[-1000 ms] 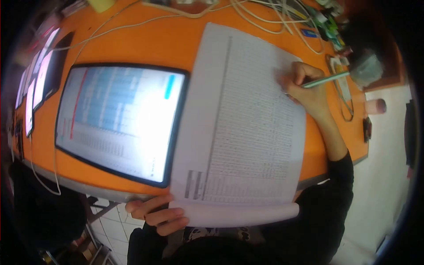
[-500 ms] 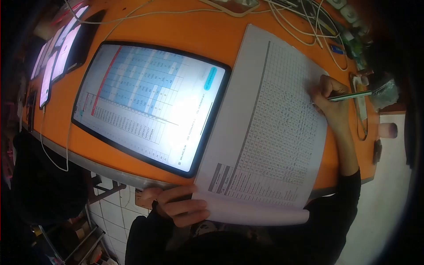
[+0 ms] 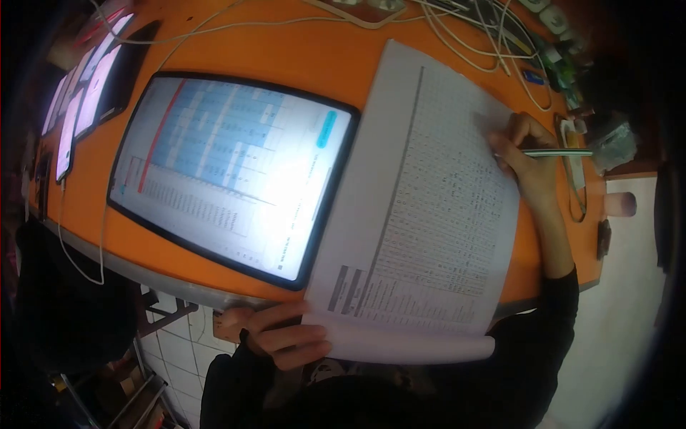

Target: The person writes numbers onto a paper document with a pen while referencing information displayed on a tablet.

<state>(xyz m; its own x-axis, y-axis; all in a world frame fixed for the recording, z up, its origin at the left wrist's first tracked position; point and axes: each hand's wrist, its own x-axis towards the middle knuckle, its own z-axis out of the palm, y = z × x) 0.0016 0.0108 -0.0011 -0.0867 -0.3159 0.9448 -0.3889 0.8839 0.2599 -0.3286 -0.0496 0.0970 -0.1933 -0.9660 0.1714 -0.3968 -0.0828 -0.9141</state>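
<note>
A stack of printed table sheets (image 3: 361,207) lies on the orange table, its rows filled with small figures. My right hand (image 3: 527,154) is closed around a slim pen (image 3: 557,152), resting over the far right part of the top sheet; the pen's tip is hidden at the fingers. At the near left corner, my left hand (image 3: 289,332) grips the sheets where their near edge curls into a roll (image 3: 414,349). Left of the papers, touching or nearly touching them, a tablet (image 3: 229,179) shows a spreadsheet with blue columns and a bright glare.
Several lit phones (image 3: 71,132) stand at the far left, with a white cable (image 3: 101,247) running from one. Tangled white cables (image 3: 493,53) lie at the back right. A clear plastic bag (image 3: 614,146) sits at the right edge of the orange table (image 3: 314,53).
The pen has swung to lie nearly level in my right hand. The whole view has shifted slightly, and my left hand keeps its hold on the sheets.
</note>
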